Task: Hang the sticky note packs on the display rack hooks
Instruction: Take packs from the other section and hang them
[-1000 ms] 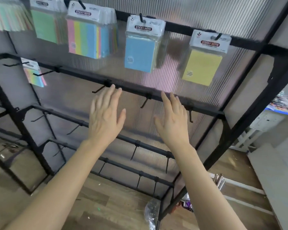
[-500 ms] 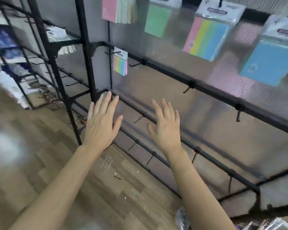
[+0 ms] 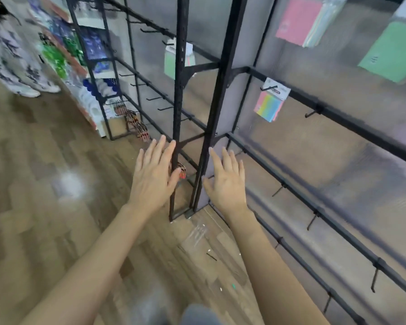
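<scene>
My left hand (image 3: 152,174) and my right hand (image 3: 226,181) are both held out flat and empty, fingers apart, in front of the black display rack (image 3: 217,109). A small rainbow sticky note pack (image 3: 268,104) hangs on a hook of the second rail. Higher up at the right hang a pink pack (image 3: 298,19) and a green pack (image 3: 391,52). Another pale green pack (image 3: 170,59) hangs on the neighbouring rack section, partly behind a post. Several bare hooks (image 3: 312,112) stick out of the lower rails.
Wooden floor (image 3: 45,219) spreads to the left and below. Further racks with blue and green goods (image 3: 92,45) stand at the back left. A person in patterned clothing (image 3: 12,59) stands at the far left.
The view has swung left and down along the rack; the upper packs have slid to the right edge. Both hands stay open and empty, lower against the rack.
</scene>
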`<state>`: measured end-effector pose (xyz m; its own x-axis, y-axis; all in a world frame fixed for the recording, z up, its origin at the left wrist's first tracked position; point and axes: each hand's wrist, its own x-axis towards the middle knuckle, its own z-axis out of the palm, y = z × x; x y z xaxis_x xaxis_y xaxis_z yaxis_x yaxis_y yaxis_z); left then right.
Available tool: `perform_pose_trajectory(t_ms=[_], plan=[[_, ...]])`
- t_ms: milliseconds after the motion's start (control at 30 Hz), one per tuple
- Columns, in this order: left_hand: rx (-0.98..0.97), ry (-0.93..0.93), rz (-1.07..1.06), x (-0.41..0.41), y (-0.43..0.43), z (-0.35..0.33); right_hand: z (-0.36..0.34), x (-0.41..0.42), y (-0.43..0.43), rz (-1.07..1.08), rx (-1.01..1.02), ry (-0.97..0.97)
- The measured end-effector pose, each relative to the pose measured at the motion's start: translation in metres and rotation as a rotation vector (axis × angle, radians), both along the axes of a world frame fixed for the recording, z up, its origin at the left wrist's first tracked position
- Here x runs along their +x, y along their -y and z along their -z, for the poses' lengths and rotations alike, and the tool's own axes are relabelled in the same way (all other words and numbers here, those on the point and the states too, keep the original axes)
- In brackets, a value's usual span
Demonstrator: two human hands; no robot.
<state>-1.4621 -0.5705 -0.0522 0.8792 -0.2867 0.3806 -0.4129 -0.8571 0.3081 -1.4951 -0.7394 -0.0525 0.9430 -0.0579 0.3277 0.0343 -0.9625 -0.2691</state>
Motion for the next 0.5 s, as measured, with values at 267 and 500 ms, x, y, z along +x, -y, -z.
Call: perform_pose_trajectory(t_ms=[267,500], plan=[[0.017,-0.049,-0.116,0.068,-0.065,0.029,0.026,0.094,-0.075,-0.151,0.009,-0.021],[-0.034,-0.060,-0.145,0.168,-0.108,0.038,0.036,0.196,-0.125,-0.233,-0.042,-0.084]])
